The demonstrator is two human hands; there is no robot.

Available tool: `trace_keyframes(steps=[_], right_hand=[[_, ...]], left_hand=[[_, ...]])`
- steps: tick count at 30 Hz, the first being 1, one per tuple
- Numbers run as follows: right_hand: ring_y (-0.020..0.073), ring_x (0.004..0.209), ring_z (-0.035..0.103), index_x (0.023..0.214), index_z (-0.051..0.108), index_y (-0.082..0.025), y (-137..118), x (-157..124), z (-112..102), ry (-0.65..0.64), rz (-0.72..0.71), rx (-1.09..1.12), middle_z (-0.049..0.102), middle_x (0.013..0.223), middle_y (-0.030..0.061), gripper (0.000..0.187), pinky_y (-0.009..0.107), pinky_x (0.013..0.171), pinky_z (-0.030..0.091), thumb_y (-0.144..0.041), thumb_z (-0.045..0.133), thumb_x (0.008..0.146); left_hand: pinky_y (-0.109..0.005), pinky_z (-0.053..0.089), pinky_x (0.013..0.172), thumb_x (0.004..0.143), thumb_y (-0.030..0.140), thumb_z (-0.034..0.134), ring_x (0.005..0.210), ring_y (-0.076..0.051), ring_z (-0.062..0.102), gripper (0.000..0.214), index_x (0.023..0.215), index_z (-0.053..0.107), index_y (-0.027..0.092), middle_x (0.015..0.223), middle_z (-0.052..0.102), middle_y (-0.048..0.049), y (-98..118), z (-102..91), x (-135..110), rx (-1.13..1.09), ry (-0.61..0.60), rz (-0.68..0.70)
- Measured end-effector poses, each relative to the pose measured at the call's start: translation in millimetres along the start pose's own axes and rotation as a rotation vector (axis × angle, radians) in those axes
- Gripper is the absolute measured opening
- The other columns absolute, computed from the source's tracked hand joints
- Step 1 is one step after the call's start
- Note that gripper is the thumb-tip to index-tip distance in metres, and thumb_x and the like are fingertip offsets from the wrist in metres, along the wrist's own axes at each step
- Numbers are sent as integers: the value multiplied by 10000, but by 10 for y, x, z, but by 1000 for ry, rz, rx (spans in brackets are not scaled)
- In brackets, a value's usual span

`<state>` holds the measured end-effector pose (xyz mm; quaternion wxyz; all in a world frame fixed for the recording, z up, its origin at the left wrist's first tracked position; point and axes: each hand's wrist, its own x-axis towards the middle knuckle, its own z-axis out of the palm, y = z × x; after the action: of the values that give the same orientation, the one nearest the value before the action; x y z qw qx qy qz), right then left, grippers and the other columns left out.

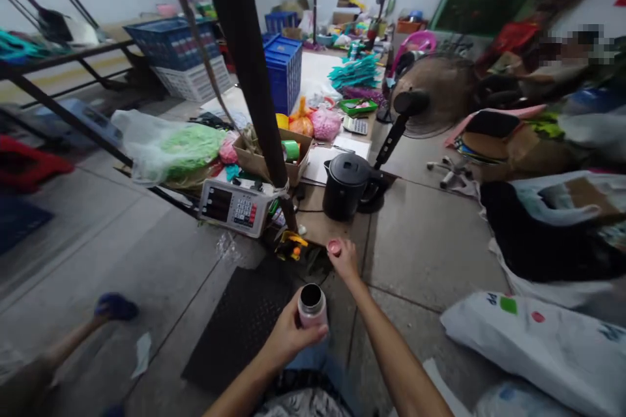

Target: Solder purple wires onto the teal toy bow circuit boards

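Note:
A pink thermos bottle (pixel 312 313) stands upright in my left hand (pixel 288 332), its steel mouth uncovered and dark inside. My fingers wrap round its body. Farther forward, at the near edge of the table, my right hand (pixel 346 262) is closed on a small pink bottle cap (pixel 334 247). Just beyond that hand, a black electric kettle (pixel 345 186) with its lid down sits on the tabletop (pixel 313 199). Bottle and cap are apart from each other.
Left of the kettle are a dark metal post (pixel 249 58) and a digital scale display (pixel 232 208). A black scale platform (pixel 239 319) lies on the floor. A pedestal fan (pixel 430 98) stands right, near white sacks (pixel 538 339). Another person's foot (pixel 116 307) shows at left.

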<state>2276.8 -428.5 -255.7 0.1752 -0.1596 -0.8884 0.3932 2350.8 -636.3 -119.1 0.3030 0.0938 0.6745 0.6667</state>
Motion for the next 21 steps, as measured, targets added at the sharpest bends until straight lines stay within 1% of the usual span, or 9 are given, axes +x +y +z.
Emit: trace_keyframes(steps=[3, 7, 9, 11, 13, 14, 15, 18, 21], right_hand=[[274, 1033, 489, 1127, 600, -155, -28, 401, 229, -104, -68, -55, 594, 1101, 127, 347, 430, 919, 378, -288, 588, 806], [295, 1030, 502, 1141, 588, -139, -93, 479, 286, -162, -158, -89, 601, 1109, 147, 379, 443, 864, 401, -337, 606, 817], [291, 1056, 499, 1147, 576, -134, -76, 472, 55, -148, -206, -87, 587, 1123, 151, 395, 448, 885, 398, -387, 580, 843], [283, 1104, 483, 1132, 568, -140, -4, 570, -360, -33, -240, -68, 572, 1121, 147, 385, 471, 952, 364, -419, 543, 868], [301, 1146, 469, 1102, 569, -140, 107, 836, -859, 301, -231, 5, 567, 1113, 155, 412, 508, 993, 331, -443, 600, 825], [316, 1176, 452, 1134, 555, -125, 164, 1028, -1091, 405, -177, 63, 555, 1151, 174, 491, 519, 1001, 324, -472, 628, 794], [319, 1169, 460, 1136, 558, -117, 216, 1242, -1289, 411, -109, 169, 559, 1161, 182, 545, 506, 985, 348, -516, 631, 772], [267, 891, 590, 917, 655, -119, 305, 1845, -1585, -17, 58, 527, 657, 901, 123, 582, 395, 784, 483, -656, 614, 697], [172, 575, 543, 639, 633, -131, 295, 2142, -1524, -279, 82, 636, 585, 571, 29, 541, 286, 536, 460, -672, 648, 641]], left_hand=[[-353, 442, 905, 611, 463, 789, 997, -269, 585, 626, 1104, 580, 139, 1059, 649, -116, 174, -15, 213, 2, 151, 4], [-352, 454, 912, 597, 425, 810, 1010, -274, 601, 633, 1107, 581, 129, 1071, 665, -127, 273, -12, 366, -42, 400, -17], [-344, 477, 881, 579, 426, 818, 981, -270, 619, 634, 1090, 591, 128, 1038, 684, -122, 293, 37, 448, -115, 542, -15], [-333, 498, 849, 565, 426, 824, 950, -262, 636, 629, 1074, 606, 130, 1006, 700, -115, 335, 112, 551, -185, 664, -3], [-324, 513, 829, 536, 425, 837, 926, -258, 648, 615, 1037, 633, 132, 988, 712, -111, 409, 199, 677, -227, 736, -8], [-323, 518, 824, 516, 425, 845, 920, -261, 652, 608, 1011, 648, 133, 981, 717, -111, 454, 248, 746, -238, 756, -18], [-325, 523, 822, 499, 424, 851, 919, -266, 654, 600, 988, 661, 134, 978, 719, -111, 500, 301, 818, -246, 767, -29], [-336, 531, 829, 491, 416, 854, 935, -279, 657, 568, 957, 678, 143, 980, 721, -108, 621, 503, 1031, -276, 818, -41], [-349, 518, 863, 526, 407, 837, 964, -280, 651, 537, 963, 673, 142, 1000, 717, -114, 699, 765, 1210, -292, 919, 4]])
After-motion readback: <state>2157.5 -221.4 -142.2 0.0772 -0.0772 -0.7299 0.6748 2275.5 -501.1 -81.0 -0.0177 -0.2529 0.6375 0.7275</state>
